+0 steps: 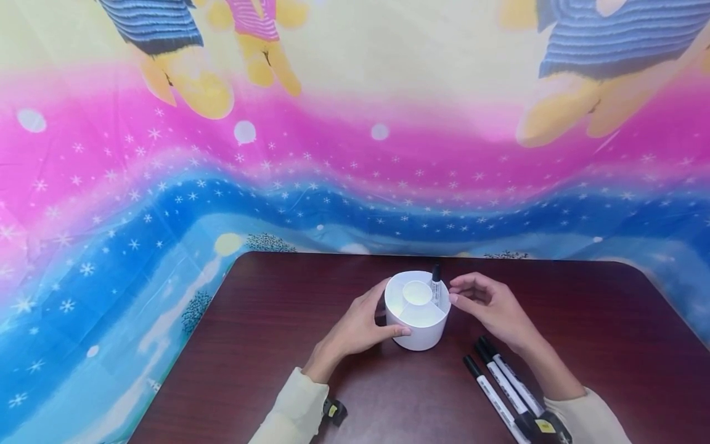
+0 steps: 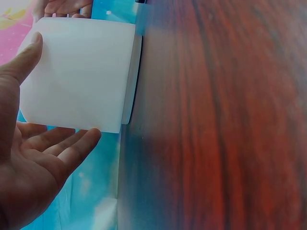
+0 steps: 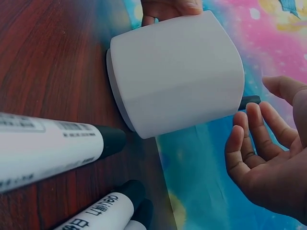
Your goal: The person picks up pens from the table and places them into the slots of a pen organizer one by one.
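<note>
A round white pen organizer [image 1: 417, 336] with a central cup and divided compartments stands upright on the table. My left hand [image 1: 360, 324] holds it from the left, thumb over the front near the rim and fingers round the far side. In the left wrist view, the thumb lies on the organizer's white wall [image 2: 79, 74]. A black-capped whiteboard marker [image 1: 436, 279] stands cap up in the right-hand compartment. Beside that marker, at the right rim, my right hand [image 1: 496, 308] has loosely bent fingers with nothing between them. Its fingertips are close to the black cap [image 3: 250, 101] in the right wrist view.
Three more black-capped markers [image 1: 496, 388] lie side by side on the dark red wooden table [image 1: 266, 320], just left of my right forearm. A colourful printed cloth [image 1: 333, 154] hangs behind the table's far edge.
</note>
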Tool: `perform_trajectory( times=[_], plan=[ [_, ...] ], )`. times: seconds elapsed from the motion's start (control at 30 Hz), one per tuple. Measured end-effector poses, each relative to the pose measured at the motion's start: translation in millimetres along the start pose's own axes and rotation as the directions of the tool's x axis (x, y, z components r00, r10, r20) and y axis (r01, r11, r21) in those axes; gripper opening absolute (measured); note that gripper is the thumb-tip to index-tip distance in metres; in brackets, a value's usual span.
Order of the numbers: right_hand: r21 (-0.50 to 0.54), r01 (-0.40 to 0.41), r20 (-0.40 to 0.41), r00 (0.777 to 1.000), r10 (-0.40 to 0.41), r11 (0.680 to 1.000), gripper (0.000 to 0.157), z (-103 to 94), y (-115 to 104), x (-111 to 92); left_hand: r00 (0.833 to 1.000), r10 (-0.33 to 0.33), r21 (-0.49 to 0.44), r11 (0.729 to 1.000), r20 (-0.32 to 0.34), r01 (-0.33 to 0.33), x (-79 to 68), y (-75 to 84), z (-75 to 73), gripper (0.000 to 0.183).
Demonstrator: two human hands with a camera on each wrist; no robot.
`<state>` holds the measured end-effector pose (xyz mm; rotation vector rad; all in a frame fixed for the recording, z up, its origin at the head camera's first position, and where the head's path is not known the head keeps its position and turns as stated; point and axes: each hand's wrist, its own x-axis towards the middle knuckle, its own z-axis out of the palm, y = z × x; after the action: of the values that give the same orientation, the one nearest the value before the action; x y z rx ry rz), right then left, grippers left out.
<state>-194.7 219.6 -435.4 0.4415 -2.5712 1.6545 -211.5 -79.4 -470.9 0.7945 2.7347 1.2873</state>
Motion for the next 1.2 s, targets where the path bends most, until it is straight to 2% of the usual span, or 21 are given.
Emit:
perform_trajectory(
  times=[0.27, 0.43, 0.77, 1.0, 1.2],
  plan=[
    [-0.017, -0.030, 0.031, 0.999, 0.030, 0.999, 0.032, -7.4, 0, -3, 1.000, 0.008, -0.005, 1.000, 0.004, -0.008, -0.4, 2.3, -0.7, 0.106],
    [-0.042, -0.021, 0.042, 0.999, 0.023, 0.999, 0.031, -14.3, 4, -7, 1.000, 0.015, -0.002, 1.000, -0.002, -0.015, -1.0, 3.1, -1.6, 0.106],
    [-0.072, -0.047, 0.059, 0.997, 0.052, 0.996, 0.030, -31.7, 17, -25, 1.000, 0.013, -0.016, 1.000, 0.006, -0.013, -3.4, 1.2, -2.5, 0.106],
    [-0.108, -0.029, 0.066, 0.997, 0.036, 0.994, 0.027, -44.3, 24, -37, 0.999, -0.024, -0.070, 0.997, 0.029, 0.026, -12.8, 0.5, -9.0, 0.104],
    [-0.158, -0.036, 0.067, 0.997, 0.047, 0.987, 0.025, -55.3, 29, -48, 0.998, -0.059, -0.078, 0.995, 0.028, 0.061, -22.0, 2.0, -16.5, 0.104]
  ],
)
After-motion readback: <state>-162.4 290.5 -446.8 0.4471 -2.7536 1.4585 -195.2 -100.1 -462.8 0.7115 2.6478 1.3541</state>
